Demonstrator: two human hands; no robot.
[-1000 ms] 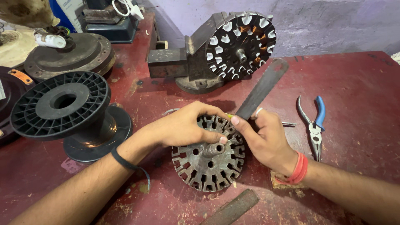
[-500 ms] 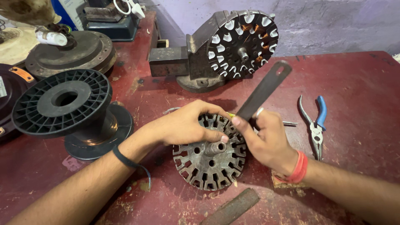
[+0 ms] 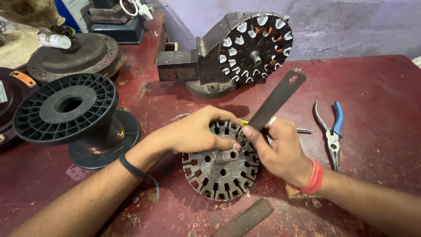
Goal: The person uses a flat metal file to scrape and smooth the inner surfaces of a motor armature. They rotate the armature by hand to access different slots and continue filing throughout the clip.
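Holding: your left hand (image 3: 195, 131) grips the slotted stator core (image 3: 220, 169) mid-bench.
Tool: your right hand (image 3: 280, 151) fingers closed around the flat metal strip (image 3: 277, 99), angled up-right.
Nearby: pliers (image 3: 332, 131), black spool (image 3: 66, 109).

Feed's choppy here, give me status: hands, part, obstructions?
Left hand steadying slotted stator core. Right hand gripping flat metal bar. Pliers clear.

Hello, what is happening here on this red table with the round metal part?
A person works on a slotted round metal core lying flat on the red table. The left hand rests on its top edge and steadies it. The right hand holds a flat dark metal strip, its lower end at the core's slots. Pliers lie to the right; a black spool stands to the left.
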